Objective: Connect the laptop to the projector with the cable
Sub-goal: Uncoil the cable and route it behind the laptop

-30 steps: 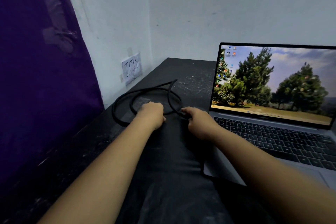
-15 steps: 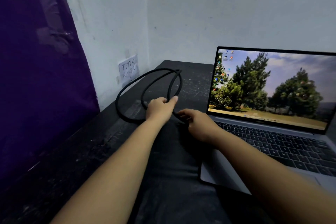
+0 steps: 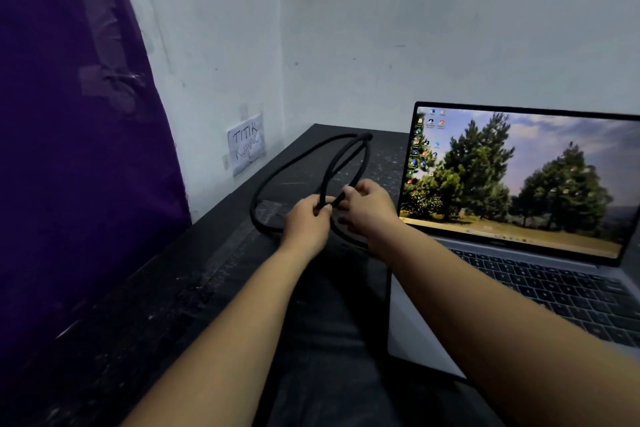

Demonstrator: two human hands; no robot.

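A black cable [image 3: 277, 170] is coiled in loops and lifted partly off the dark table [image 3: 173, 288], its loops standing up at the far end. My left hand [image 3: 306, 218] grips the coil where the loops cross. My right hand [image 3: 367, 210] pinches the same bundle just to the right, the two hands almost touching. An open silver laptop [image 3: 519, 253] stands on the right with its screen lit, showing trees. Its left edge is close to my right wrist. No projector is in view. The cable's plugs are hidden.
A purple cloth [image 3: 76, 149] hangs along the left wall. A small handwritten paper note [image 3: 246, 144] is stuck to the wall above the table's left edge. White walls close the corner behind the table.
Both hands lifted the coil from lying flat on the table. My right hand rose and closed in on the left, now gripping the loops together.
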